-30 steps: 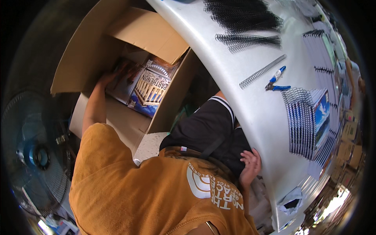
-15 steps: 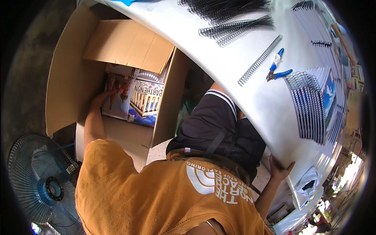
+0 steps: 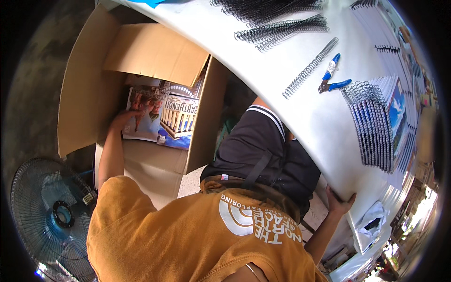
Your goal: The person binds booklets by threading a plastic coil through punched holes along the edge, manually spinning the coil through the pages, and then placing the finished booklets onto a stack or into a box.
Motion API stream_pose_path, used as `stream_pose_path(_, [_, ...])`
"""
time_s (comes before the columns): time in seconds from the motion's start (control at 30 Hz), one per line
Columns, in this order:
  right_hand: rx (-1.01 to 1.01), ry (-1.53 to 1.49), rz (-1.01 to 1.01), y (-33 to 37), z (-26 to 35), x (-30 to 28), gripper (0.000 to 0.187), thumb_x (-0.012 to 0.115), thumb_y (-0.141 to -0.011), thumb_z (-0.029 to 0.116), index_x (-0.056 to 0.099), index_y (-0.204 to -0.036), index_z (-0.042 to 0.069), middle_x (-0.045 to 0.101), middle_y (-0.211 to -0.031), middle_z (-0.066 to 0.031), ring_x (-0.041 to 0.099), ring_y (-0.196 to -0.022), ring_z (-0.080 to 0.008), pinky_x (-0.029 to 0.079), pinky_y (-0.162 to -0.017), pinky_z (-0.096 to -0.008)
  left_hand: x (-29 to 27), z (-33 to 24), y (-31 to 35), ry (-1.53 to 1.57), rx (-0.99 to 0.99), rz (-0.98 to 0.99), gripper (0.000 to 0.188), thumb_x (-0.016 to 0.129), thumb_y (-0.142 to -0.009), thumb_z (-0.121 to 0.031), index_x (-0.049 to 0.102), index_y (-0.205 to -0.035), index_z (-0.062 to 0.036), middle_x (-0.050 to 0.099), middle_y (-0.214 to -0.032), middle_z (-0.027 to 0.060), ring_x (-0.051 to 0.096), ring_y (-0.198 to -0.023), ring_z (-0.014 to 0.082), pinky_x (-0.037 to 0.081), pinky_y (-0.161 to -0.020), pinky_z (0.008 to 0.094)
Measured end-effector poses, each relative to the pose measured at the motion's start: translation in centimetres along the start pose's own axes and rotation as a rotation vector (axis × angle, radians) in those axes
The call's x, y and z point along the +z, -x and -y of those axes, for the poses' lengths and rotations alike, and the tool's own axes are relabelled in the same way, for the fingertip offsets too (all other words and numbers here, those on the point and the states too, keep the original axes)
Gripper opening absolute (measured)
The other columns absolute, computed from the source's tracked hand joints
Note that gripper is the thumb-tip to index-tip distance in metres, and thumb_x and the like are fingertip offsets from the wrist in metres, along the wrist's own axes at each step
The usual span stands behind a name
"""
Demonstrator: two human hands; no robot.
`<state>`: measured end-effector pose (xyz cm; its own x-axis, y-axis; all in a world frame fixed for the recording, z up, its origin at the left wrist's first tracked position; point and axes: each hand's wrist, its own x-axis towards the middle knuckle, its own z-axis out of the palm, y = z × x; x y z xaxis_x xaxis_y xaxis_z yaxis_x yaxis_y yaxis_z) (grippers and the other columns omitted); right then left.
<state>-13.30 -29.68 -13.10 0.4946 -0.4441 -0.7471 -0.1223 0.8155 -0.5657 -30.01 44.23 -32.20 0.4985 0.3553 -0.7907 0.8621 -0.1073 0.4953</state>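
Inside an open cardboard box (image 3: 84,98) on the left, my left hand (image 3: 123,119) is at the near-left edge of a booklet (image 3: 149,111) with a picture cover. Its fingers lie over the cover's edge, and the thumb is hidden. Beside that booklet lies another (image 3: 176,123) with a picture of a columned building and blue sky. My right hand (image 3: 340,203) rests against the edge of the white table (image 3: 263,61), thumb spread away from the fingers, with nothing held in it.
On the table lie a loose black spiral coil (image 3: 310,68), blue-handled cutters (image 3: 334,83), a heap of black coils (image 3: 272,11) and a stack of spiral-bound booklets (image 3: 373,134). Crumpled white plastic (image 3: 373,221) sits near the table corner. A fan (image 3: 61,214) stands at lower left.
My left hand has drawn back slightly toward me along the booklet, whose far edge now shows more plainly. My right hand stays at the table edge.
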Motion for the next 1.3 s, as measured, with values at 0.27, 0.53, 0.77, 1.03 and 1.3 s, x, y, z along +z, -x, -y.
stream_pose_path(0.27, [0.023, -0.002, -0.009, 0.1, 0.1, 0.0, 0.047, 0.056, -0.075, 0.043, 0.051, -0.113, 0.016, 0.049, -0.117, -0.0076, 0.044, -0.109, -0.0270, 0.033, -0.090, -0.0478, 0.4, 0.8, -0.1, -0.108, 0.092, -0.125, 0.032, 0.073, -0.065, -0.033, 0.069, -0.080, -0.0051, 0.065, -0.081, 0.0050, 0.058, -0.076, 0.0160, 0.041, -0.077, 0.0286])
stream_pose_path(0.53, [0.023, 0.039, -0.002, 0.5, -0.4, 0.9, 0.054, 0.060, -0.072, 0.044, 0.049, -0.117, 0.016, 0.047, -0.119, -0.0086, 0.043, -0.109, -0.0274, 0.033, -0.089, -0.0475, -0.1, 4.9, -2.4, -0.023, 0.101, -0.193, 0.033, 0.076, -0.060, -0.032, 0.068, -0.074, -0.0034, 0.064, -0.075, 0.0070, 0.059, -0.072, 0.0145, 0.044, -0.066, 0.0311])
stream_pose_path(0.77, [0.027, -0.034, -0.034, 0.4, -0.3, 0.3, 0.059, 0.061, -0.071, 0.043, 0.046, -0.120, 0.013, 0.043, -0.122, -0.0125, 0.040, -0.113, -0.0304, 0.033, -0.088, -0.0523, 1.5, 1.5, -1.1, -0.206, -0.009, -0.310, 0.039, 0.077, -0.057, -0.034, 0.067, -0.073, -0.0004, 0.065, -0.070, 0.0106, 0.060, -0.068, 0.0162, 0.045, -0.065, 0.0290])
stream_pose_path(1.03, [0.017, -0.005, -0.022, -0.4, 0.2, -0.4, 0.060, 0.061, -0.070, 0.043, 0.046, -0.120, 0.014, 0.042, -0.122, -0.0122, 0.039, -0.113, -0.0314, 0.033, -0.087, -0.0540, 1.8, 1.2, -1.2, -0.309, 0.042, -0.388, 0.058, 0.078, -0.050, -0.043, 0.065, -0.079, 0.0049, 0.065, -0.082, 0.0180, 0.063, -0.075, 0.0235, 0.047, -0.069, 0.0331])
stream_pose_path(1.3, [0.054, -0.037, -0.032, -0.8, 0.1, -0.7, 0.065, 0.067, -0.063, 0.041, 0.047, -0.118, 0.014, 0.043, -0.120, -0.0131, 0.039, -0.113, -0.0329, 0.034, -0.086, -0.0540, 3.1, -0.4, -1.7, -0.556, -0.210, -0.434, 0.077, 0.075, -0.051, -0.052, 0.060, -0.104, 0.0026, 0.061, -0.104, 0.0218, 0.061, -0.097, 0.0300, 0.049, -0.080, 0.0373])
